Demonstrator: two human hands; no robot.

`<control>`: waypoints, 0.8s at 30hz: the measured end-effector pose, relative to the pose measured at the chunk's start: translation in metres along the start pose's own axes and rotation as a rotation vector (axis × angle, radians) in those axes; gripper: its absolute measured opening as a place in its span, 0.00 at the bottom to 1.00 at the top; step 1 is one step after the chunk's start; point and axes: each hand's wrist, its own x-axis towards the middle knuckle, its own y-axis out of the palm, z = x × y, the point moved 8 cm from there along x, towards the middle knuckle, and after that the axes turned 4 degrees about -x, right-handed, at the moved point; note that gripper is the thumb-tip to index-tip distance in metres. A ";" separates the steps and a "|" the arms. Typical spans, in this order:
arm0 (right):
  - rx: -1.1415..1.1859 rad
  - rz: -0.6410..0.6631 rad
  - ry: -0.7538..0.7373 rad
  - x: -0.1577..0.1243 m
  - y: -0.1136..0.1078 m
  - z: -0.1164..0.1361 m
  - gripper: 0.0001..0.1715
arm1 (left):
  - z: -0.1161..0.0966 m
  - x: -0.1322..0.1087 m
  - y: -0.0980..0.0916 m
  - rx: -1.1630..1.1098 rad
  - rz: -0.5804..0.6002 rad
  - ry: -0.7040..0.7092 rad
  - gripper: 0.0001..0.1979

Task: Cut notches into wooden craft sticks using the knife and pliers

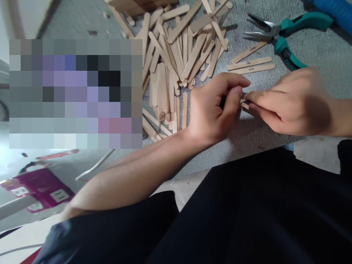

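My left hand [216,108] is curled with the thumb pressed in toward the fingers. Facing it, my right hand [298,104] pinches between thumb and forefinger. A short bit of wooden craft stick [245,105] shows in the gap between the two sets of fingertips, and the rest of it is hidden by my hands. A heap of loose craft sticks [180,47] lies just beyond my left hand. Several more sticks with small notches or breaks in the middle [251,66] lie above my right hand.
Teal-handled long-nose pliers [277,33] lie with jaws spread at the upper right, near a blue handle [337,16]. At the lower left are a purple power strip [41,189] and a white cable [96,165]. A blurred-out patch covers the left side.
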 end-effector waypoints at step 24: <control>0.127 0.137 0.042 0.001 0.008 0.010 0.19 | -0.008 -0.001 0.002 -0.026 -0.025 0.077 0.12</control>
